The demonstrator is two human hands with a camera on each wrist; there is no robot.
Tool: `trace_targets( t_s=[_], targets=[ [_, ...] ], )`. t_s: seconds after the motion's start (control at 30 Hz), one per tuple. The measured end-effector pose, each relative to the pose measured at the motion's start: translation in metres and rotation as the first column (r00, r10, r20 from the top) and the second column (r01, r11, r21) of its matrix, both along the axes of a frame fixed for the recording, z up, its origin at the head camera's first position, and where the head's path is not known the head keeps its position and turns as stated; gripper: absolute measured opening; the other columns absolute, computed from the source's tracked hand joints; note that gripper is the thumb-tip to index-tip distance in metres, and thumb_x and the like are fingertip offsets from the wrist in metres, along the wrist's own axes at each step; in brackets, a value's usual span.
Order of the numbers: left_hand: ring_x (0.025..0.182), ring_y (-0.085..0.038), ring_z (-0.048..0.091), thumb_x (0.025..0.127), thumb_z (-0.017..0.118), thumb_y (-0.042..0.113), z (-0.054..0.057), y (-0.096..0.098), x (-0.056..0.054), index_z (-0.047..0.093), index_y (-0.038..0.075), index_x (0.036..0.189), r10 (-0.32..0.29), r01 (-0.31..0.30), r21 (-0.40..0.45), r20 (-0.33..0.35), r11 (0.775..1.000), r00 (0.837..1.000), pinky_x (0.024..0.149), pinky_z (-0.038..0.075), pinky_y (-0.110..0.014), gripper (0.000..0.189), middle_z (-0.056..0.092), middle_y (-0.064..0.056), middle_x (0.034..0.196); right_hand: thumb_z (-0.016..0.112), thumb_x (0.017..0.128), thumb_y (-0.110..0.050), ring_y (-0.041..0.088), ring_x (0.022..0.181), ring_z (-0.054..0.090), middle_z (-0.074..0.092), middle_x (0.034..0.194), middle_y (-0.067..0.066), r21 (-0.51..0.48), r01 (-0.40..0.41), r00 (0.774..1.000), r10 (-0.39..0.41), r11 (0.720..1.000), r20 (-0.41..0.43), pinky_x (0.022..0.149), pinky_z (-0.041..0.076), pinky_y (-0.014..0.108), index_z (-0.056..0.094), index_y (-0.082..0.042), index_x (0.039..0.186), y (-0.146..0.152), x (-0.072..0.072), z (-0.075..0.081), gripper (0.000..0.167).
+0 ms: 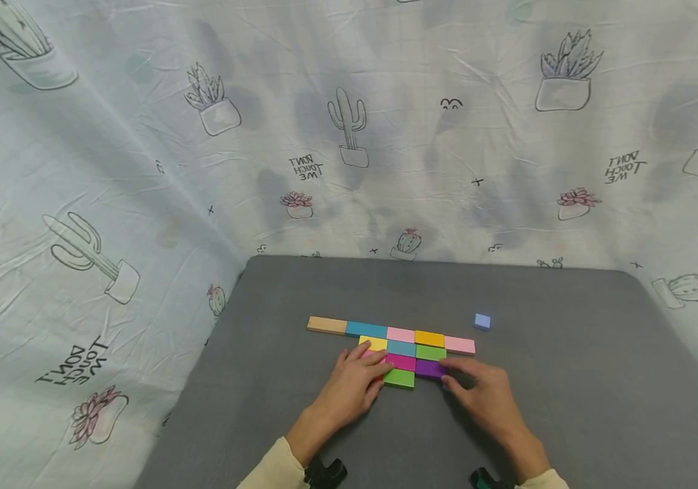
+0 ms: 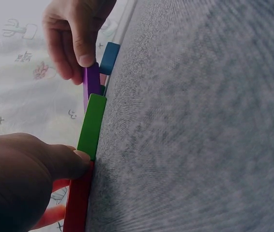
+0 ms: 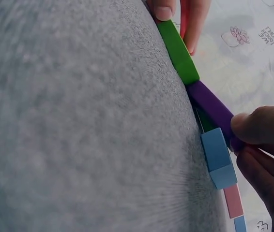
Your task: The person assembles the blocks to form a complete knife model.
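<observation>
Flat coloured blocks lie edge to edge in staggered rows, with a green block (image 1: 399,378) in the row nearest me. My left hand (image 1: 352,382) rests over the left side of these rows, fingers spread across the yellow block (image 1: 373,341) and its neighbours. In the left wrist view its thumb presses where the green block meets a red block (image 2: 78,200). A purple block (image 1: 429,369) lies beside the magenta block (image 1: 401,361); my right hand (image 1: 488,396) pinches its right end between thumb and fingers. The left hand partly hides the nearest blocks.
A top row runs from a tan block (image 1: 327,325) to a pink block (image 1: 460,346). Apart from it, a small light-blue block (image 1: 482,321) lies at the upper right. The grey table (image 1: 581,380) meets a cactus-print cloth (image 1: 404,170) behind.
</observation>
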State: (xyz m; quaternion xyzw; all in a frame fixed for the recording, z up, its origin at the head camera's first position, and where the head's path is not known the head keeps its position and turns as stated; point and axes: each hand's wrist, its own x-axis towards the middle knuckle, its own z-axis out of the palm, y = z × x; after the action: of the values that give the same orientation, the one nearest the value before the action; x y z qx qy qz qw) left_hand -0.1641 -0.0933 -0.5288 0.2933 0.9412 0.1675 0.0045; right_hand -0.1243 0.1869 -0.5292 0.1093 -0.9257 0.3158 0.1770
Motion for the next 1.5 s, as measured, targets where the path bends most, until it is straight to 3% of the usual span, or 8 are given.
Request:
trace_targets(
  t_s=[0.93, 1.27, 1.5],
  targets=[
    [0.159, -0.033, 0.046, 0.104, 0.077, 0.028, 0.002, -0.001, -0.001, 0.073, 0.028, 0.146, -0.010, 0.010, 0.011, -0.018, 1.000, 1.000, 0.119, 0.042, -0.076, 0.042, 0.062, 0.003, 0.160, 0.096, 0.084, -0.007, 0.030, 0.106, 0.081, 0.084, 0.114, 0.008, 0.036, 0.050, 0.995, -0.053, 0.998, 0.086, 0.092, 0.066, 0.054, 0.085, -0.012, 0.115, -0.008, 0.009, 0.006, 0.033],
    [0.158, -0.034, 0.047, 0.103, 0.078, 0.028, 0.002, 0.000, 0.000, 0.073, 0.027, 0.146, -0.019, 0.019, 0.005, -0.031, 1.000, 0.999, 0.118, 0.043, -0.075, 0.043, 0.063, 0.002, 0.159, 0.095, 0.083, -0.005, 0.029, 0.102, 0.082, 0.084, 0.110, 0.009, 0.045, 0.098, 0.989, -0.102, 0.994, 0.105, 0.091, 0.066, 0.053, 0.085, -0.010, 0.115, -0.017, 0.028, 0.008, 0.034],
    [0.158, -0.034, 0.047, 0.103, 0.078, 0.029, 0.002, 0.001, 0.000, 0.073, 0.028, 0.146, -0.010, 0.010, -0.006, -0.027, 1.000, 1.000, 0.119, 0.043, -0.075, 0.043, 0.063, 0.003, 0.160, 0.097, 0.078, 0.000, 0.029, 0.093, 0.082, 0.084, 0.103, 0.011, 0.057, 0.155, 0.988, -0.156, 0.986, 0.019, 0.083, 0.067, 0.051, 0.085, -0.008, 0.110, -0.022, 0.040, 0.006, 0.034]
  ],
)
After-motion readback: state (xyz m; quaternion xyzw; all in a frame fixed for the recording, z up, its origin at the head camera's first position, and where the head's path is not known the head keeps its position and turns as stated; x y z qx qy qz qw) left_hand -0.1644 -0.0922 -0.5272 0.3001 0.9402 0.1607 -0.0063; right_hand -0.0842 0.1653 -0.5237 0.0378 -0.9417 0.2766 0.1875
